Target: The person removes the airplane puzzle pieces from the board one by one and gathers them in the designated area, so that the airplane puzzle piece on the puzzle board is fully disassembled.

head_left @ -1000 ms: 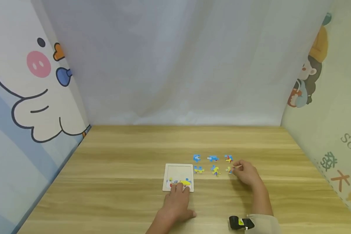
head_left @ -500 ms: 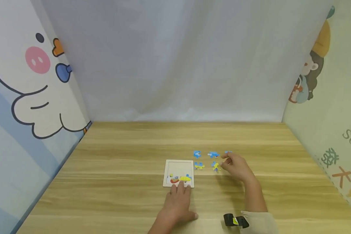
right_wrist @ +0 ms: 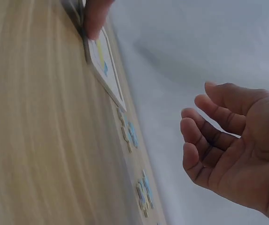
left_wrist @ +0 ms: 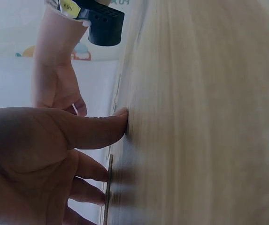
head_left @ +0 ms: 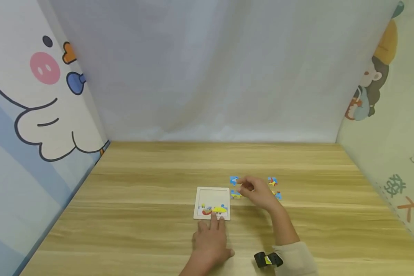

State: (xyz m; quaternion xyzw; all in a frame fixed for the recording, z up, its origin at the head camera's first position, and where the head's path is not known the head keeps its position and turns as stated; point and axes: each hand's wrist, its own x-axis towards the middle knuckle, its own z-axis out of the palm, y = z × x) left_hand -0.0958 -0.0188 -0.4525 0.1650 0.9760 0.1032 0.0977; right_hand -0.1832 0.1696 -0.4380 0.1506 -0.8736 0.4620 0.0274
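Observation:
My left hand (head_left: 210, 239) rests on the near edge of a square puzzle tray (head_left: 212, 195), fingers extended onto its rim and thumb on the table. The tray's lower part bears a coloured picture (head_left: 219, 210) in yellow, red and blue. My right hand (head_left: 258, 193) hovers above the loose puzzle pieces right of the tray. In the right wrist view its fingers (right_wrist: 195, 133) are loosely bent with nothing between them. A blue piece (head_left: 234, 180) and a blue-yellow piece (head_left: 235, 194) lie close to its fingertips. The hand hides the middle pieces in the head view.
A red, yellow and blue piece (head_left: 273, 181) and a partly covered piece (head_left: 278, 195) lie right of my right hand. The wooden table (head_left: 141, 184) ends at a pale curtain (head_left: 200, 76). Printed panels stand at both sides.
My right hand has moved left over the pieces, from the right end of the rows towards the tray, uncovering the right-hand pieces. My left hand stays at the tray's edge. The head view shifted slightly.

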